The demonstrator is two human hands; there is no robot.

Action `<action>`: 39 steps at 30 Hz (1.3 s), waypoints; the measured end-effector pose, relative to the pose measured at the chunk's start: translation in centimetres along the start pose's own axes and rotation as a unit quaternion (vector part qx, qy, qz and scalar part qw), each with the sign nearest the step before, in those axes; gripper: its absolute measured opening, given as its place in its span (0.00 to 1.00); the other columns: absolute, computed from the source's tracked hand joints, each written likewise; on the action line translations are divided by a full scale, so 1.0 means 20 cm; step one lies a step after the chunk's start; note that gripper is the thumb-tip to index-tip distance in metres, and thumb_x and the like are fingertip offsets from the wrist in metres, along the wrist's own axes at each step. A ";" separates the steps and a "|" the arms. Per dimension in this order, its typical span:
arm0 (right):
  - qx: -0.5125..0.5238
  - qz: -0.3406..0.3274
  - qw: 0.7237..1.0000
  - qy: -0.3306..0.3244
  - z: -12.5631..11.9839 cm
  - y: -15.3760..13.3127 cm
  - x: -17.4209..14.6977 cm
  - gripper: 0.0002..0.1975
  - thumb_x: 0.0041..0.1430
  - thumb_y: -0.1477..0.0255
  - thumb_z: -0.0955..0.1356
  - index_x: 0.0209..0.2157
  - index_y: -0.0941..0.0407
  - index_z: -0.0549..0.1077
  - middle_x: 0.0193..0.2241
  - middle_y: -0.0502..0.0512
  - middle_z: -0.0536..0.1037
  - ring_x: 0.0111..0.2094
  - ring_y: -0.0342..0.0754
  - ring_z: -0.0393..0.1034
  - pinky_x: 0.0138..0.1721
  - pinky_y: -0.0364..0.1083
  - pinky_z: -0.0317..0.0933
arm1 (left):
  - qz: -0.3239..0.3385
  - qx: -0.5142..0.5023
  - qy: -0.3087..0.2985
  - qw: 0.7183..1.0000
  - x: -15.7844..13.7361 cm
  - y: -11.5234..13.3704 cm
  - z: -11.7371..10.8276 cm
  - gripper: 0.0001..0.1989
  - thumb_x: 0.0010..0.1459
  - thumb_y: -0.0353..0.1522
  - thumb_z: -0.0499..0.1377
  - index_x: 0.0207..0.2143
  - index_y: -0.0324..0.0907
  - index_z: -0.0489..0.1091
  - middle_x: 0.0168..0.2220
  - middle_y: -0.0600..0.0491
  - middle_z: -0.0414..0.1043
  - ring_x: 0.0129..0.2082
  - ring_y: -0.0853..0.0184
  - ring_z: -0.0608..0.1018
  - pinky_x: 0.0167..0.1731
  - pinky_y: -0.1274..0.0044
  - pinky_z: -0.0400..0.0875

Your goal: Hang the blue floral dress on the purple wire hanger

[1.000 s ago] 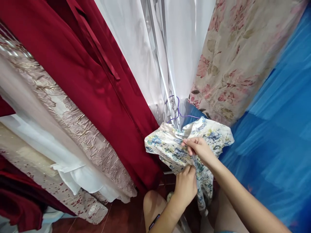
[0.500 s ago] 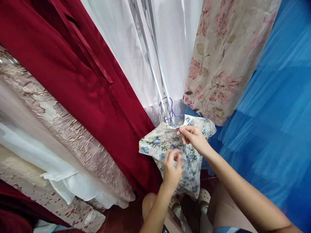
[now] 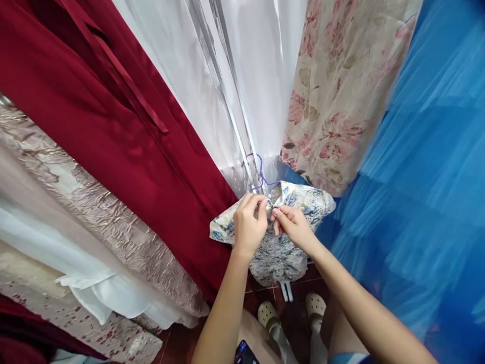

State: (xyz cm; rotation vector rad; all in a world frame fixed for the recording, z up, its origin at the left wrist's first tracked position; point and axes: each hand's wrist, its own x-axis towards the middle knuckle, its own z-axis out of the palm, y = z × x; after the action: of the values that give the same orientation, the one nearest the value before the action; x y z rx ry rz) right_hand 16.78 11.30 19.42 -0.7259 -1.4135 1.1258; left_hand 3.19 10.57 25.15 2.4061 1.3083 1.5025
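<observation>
A short-sleeved floral blouse [image 3: 278,258], white with blue and yellow flowers, hangs on a purple hanger [image 3: 261,174]. At the neckline my left hand [image 3: 250,220] is closed, thumb and fingers pinching the fabric edge. Close beside it, my right hand [image 3: 291,222] pinches the neckline too, its fingertips almost meeting the left ones. A small dark spot shows between the fingertips, too small to name. Both hands cover part of the blouse's upper front.
Metal poles [image 3: 227,96] rise behind the hanger. A dark red gown [image 3: 151,167] hangs left, a pink floral dress [image 3: 337,101] and blue tulle [image 3: 409,167] right. Below are my cream clogs [image 3: 268,313] on the tiled floor and a phone [image 3: 244,351] by my leg.
My left hand has risen from the blouse's middle to the neckline and now pinches there beside my right hand. The blouse's lower part has shifted, showing more floor and my clogs.
</observation>
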 end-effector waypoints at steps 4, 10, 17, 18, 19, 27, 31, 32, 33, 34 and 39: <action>-0.006 0.027 0.999 -0.032 -0.01 0.11 -0.04 0.17 0.66 0.59 0.63 0.28 0.55 0.69 0.14 0.47 0.73 0.16 0.42 0.63 0.22 0.41 0.58 | -0.027 -0.021 0.098 0.995 0.03 -0.07 -0.03 0.09 0.66 0.33 0.53 0.37 0.41 0.71 0.35 0.50 0.71 0.37 0.66 0.74 0.40 0.76 0.68; 0.004 0.097 0.992 -0.081 -0.05 0.23 -0.19 0.19 0.66 0.57 0.62 0.28 0.56 0.70 0.15 0.48 0.74 0.16 0.43 0.62 0.22 0.42 0.56 | -0.127 -0.036 0.202 0.970 0.03 -0.51 -0.19 0.10 0.64 0.36 0.55 0.38 0.39 0.72 0.36 0.51 0.74 0.37 0.66 0.76 0.41 0.77 0.69; 0.011 0.131 0.980 -0.147 -0.01 0.20 -0.27 0.18 0.67 0.58 0.62 0.29 0.56 0.70 0.15 0.48 0.75 0.15 0.41 0.58 0.21 0.41 0.51 | -0.316 -0.208 0.266 0.887 -0.27 -0.91 -0.10 0.14 0.56 0.42 0.58 0.36 0.39 0.70 0.33 0.53 0.71 0.33 0.68 0.74 0.38 0.76 0.68; 0.012 0.137 0.980 -0.147 -0.01 0.21 -0.28 0.18 0.67 0.59 0.62 0.29 0.56 0.70 0.15 0.48 0.75 0.15 0.41 0.58 0.21 0.41 0.51 | -0.330 -0.224 0.251 0.882 -0.32 -0.92 -0.06 0.15 0.55 0.43 0.58 0.34 0.39 0.69 0.30 0.53 0.70 0.30 0.68 0.73 0.35 0.76 0.68; 0.016 0.143 0.980 -0.141 -0.01 0.23 -0.29 0.18 0.67 0.59 0.62 0.29 0.56 0.70 0.15 0.48 0.75 0.15 0.41 0.58 0.21 0.41 0.51 | -0.345 -0.242 0.231 0.877 -0.37 -0.92 -0.01 0.17 0.54 0.45 0.59 0.32 0.39 0.68 0.28 0.54 0.69 0.28 0.69 0.72 0.32 0.77 0.68; -0.011 0.200 0.977 0.071 -0.45 0.47 -0.53 0.20 0.63 0.55 0.63 0.25 0.54 0.68 0.15 0.50 0.73 0.16 0.44 0.58 0.21 0.44 0.49 | -0.347 -0.333 0.053 0.875 -0.64 -0.58 0.24 0.17 0.56 0.44 0.62 0.35 0.38 0.73 0.33 0.50 0.73 0.36 0.65 0.75 0.41 0.75 0.69; -0.084 0.284 0.952 0.078 -0.63 0.63 -0.71 0.23 0.59 0.49 0.63 0.24 0.54 0.68 0.15 0.50 0.72 0.16 0.44 0.58 0.21 0.44 0.50 | -0.280 -0.348 -0.034 0.894 -0.60 -0.34 0.25 0.13 0.63 0.40 0.57 0.37 0.39 0.73 0.35 0.51 0.72 0.37 0.66 0.73 0.40 0.78 0.66; -0.110 0.291 0.948 0.064 -0.64 0.65 -0.75 0.24 0.59 0.49 0.63 0.24 0.55 0.68 0.16 0.50 0.73 0.18 0.45 0.60 0.22 0.44 0.52 | -0.267 -0.353 -0.044 0.896 -0.58 -0.29 0.25 0.12 0.63 0.39 0.57 0.37 0.39 0.72 0.34 0.51 0.71 0.36 0.66 0.72 0.39 0.78 0.66; -0.141 0.288 0.946 0.055 -0.64 0.65 -0.77 0.24 0.59 0.49 0.63 0.24 0.55 0.69 0.17 0.51 0.73 0.19 0.46 0.62 0.23 0.45 0.54 | -0.255 -0.356 -0.052 0.897 -0.57 -0.24 0.26 0.12 0.64 0.39 0.57 0.37 0.39 0.72 0.34 0.51 0.70 0.36 0.66 0.72 0.38 0.78 0.66; -0.174 0.275 0.944 0.055 -0.63 0.64 -0.78 0.24 0.59 0.49 0.63 0.24 0.55 0.69 0.18 0.51 0.74 0.21 0.47 0.64 0.26 0.46 0.57 | -0.242 -0.354 -0.061 0.901 -0.56 -0.18 0.26 0.11 0.64 0.38 0.56 0.37 0.40 0.72 0.34 0.51 0.69 0.36 0.66 0.72 0.38 0.78 0.65; -0.213 0.172 0.961 0.040 -0.46 0.42 -0.72 0.19 0.60 0.55 0.66 0.44 0.54 0.73 0.42 0.58 0.78 0.46 0.57 0.70 0.51 0.53 0.61 | -0.158 -0.307 -0.140 0.928 -0.51 0.04 0.30 0.09 0.66 0.33 0.54 0.37 0.41 0.73 0.36 0.49 0.71 0.38 0.64 0.73 0.42 0.74 0.66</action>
State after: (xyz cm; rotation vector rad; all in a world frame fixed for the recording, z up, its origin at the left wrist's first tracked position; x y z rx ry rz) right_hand 26.86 3.39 5.39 -1.3526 -1.5149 1.0445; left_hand 6.36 5.71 14.75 1.8217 0.9218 1.1905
